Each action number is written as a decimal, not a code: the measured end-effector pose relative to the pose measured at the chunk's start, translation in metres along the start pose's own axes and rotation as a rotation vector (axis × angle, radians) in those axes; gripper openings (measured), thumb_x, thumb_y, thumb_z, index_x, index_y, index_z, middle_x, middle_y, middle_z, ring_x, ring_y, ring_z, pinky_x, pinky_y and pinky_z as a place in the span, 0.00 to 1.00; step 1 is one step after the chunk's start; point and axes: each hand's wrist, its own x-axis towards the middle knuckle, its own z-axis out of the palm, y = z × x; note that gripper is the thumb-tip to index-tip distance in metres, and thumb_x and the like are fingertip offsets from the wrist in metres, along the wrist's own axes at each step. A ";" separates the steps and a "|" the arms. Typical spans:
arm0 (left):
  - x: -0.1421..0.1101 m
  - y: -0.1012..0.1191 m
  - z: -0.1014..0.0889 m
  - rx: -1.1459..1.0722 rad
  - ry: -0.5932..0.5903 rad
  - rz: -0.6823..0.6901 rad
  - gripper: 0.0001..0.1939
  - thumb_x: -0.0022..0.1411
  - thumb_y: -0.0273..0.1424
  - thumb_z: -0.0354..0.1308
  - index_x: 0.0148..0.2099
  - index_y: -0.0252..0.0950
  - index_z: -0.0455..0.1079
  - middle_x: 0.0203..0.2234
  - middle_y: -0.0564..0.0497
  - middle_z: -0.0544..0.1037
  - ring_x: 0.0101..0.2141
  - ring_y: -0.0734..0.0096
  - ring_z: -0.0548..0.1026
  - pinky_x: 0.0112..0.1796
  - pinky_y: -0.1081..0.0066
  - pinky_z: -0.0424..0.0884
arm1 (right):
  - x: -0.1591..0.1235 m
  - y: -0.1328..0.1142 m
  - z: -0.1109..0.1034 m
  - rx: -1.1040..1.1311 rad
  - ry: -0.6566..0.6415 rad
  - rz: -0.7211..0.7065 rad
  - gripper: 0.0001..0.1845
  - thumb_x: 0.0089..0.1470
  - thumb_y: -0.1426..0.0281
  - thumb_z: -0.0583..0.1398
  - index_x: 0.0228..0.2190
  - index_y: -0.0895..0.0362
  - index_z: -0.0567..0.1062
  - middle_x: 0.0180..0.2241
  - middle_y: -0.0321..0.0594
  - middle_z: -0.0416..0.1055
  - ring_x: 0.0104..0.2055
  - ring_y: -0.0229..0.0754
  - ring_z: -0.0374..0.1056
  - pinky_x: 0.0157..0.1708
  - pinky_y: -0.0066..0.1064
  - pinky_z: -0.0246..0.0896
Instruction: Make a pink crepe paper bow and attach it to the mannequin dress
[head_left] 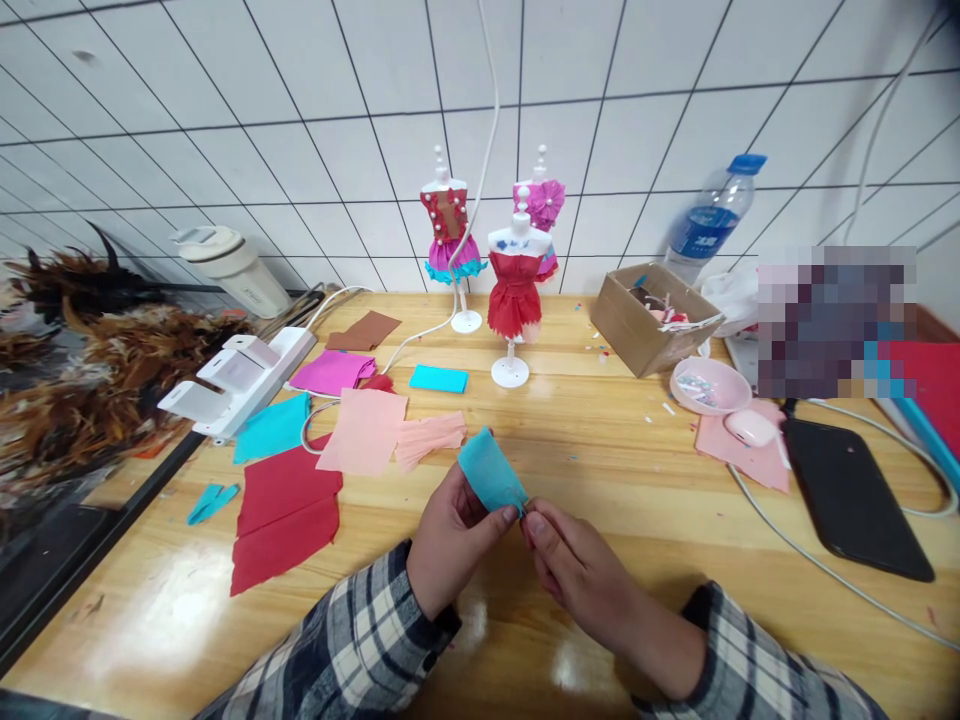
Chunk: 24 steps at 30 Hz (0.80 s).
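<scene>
My left hand [450,540] and my right hand [574,565] meet low over the wooden table [615,470], both pinching a small folded piece of blue crepe paper [491,472] at its lower edge. The paper stands up between the thumbs. Just beyond it lie a pleated pink strip [431,438] and a flat pink sheet [364,430]. Further back stand three small mannequins: one in a red paper dress [514,290], one in red with a blue and pink skirt [448,235], one with a pink flower [541,210].
Red sheets [281,515], blue sheets [271,428], a magenta sheet [334,372] and a brown piece [364,330] lie at left by a white power strip [240,380]. A cardboard box [649,318], pink dish [709,385], black phone [855,495], water bottle [712,220] and cables stand right.
</scene>
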 end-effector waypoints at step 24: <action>0.003 -0.006 -0.006 -0.054 0.063 0.031 0.18 0.52 0.30 0.68 0.45 0.36 0.69 0.30 0.53 0.76 0.31 0.74 0.72 0.33 0.75 0.71 | -0.001 -0.007 -0.005 -0.269 -0.001 -0.082 0.18 0.66 0.57 0.44 0.31 0.53 0.62 0.19 0.29 0.57 0.21 0.36 0.55 0.23 0.28 0.46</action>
